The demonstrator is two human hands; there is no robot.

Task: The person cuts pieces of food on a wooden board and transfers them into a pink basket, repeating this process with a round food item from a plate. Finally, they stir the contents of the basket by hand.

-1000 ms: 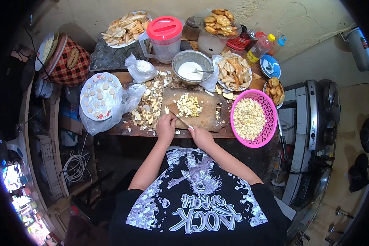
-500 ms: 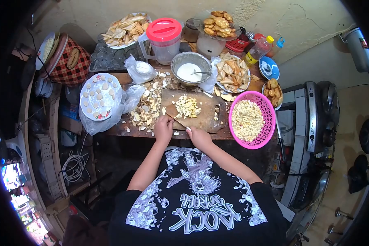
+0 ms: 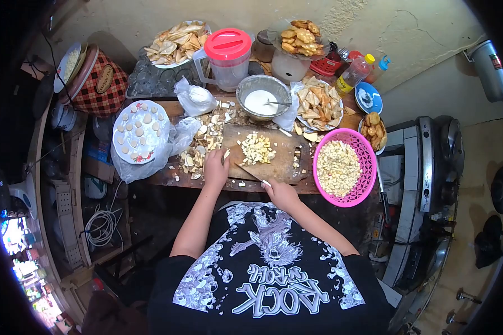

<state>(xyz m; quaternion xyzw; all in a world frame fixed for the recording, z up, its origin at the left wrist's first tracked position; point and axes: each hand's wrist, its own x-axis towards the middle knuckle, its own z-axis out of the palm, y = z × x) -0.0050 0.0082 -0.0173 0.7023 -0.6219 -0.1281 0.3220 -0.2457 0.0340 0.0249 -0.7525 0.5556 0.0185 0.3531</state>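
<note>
My right hand (image 3: 281,195) grips a knife (image 3: 250,172) by its pale handle, with the blade pointing up and left over the front edge of the wooden cutting board (image 3: 274,172). In my left hand (image 3: 215,167), closed at the board's left front corner, a small pale piece (image 3: 226,154) shows at the fingertips. Chopped pale yellow pieces (image 3: 256,148) lie heaped on the middle of the board. Beside my left hand spreads a pile of pale scraps and brownish peelings (image 3: 193,157). The knife blade and my left hand are apart.
Right of the board stands a pink basket (image 3: 369,184) of diced pieces. Behind it are a metal bowl (image 3: 240,95) of white liquid with a spoon, a red-lidded pitcher (image 3: 228,44) and a plate of folded triangular wrappers (image 3: 317,103). A floral plate (image 3: 141,134) with small discs sits left.
My left hand has moved slightly left, away from the knife, with a pale piece at its fingers. My right hand and the knife have shifted a little right and down.
</note>
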